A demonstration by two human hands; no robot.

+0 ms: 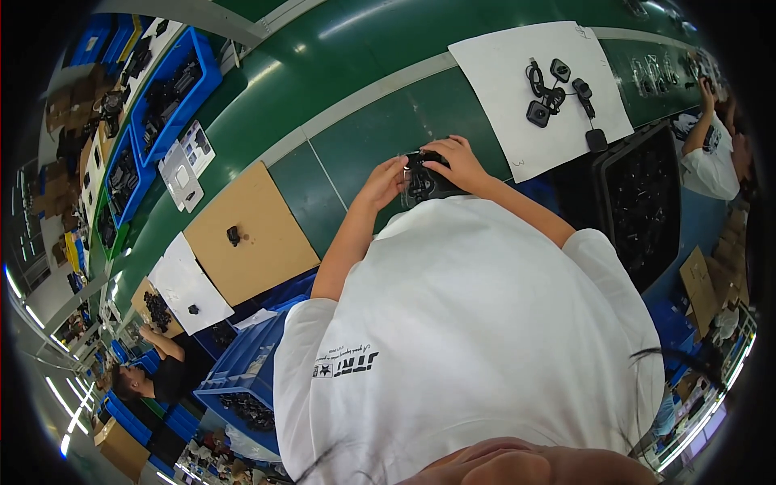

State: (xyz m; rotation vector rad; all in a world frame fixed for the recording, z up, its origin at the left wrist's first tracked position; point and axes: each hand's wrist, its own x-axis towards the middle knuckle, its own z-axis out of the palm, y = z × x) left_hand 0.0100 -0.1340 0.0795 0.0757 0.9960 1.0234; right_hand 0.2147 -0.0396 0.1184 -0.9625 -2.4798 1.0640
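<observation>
My left hand [383,184] pinches the edge of a clear plastic blister tray [406,194] at the near edge of the green bench, just in front of my chest. Black parts [422,184] sit in the tray; their exact kind is too small to tell. Coming from the other side, my right hand [457,165] curls its fingers over the top of the same tray and touches a black part there. My white shirt hides the tray's lower end.
On the right, a white sheet [517,153] bears black square devices and a coiled cable [554,99]. Beyond my right arm stands a black crate [610,182] of dark parts. Leftward lie a cardboard sheet [271,218] and blue bins [212,73]. Co-workers sit at both sides.
</observation>
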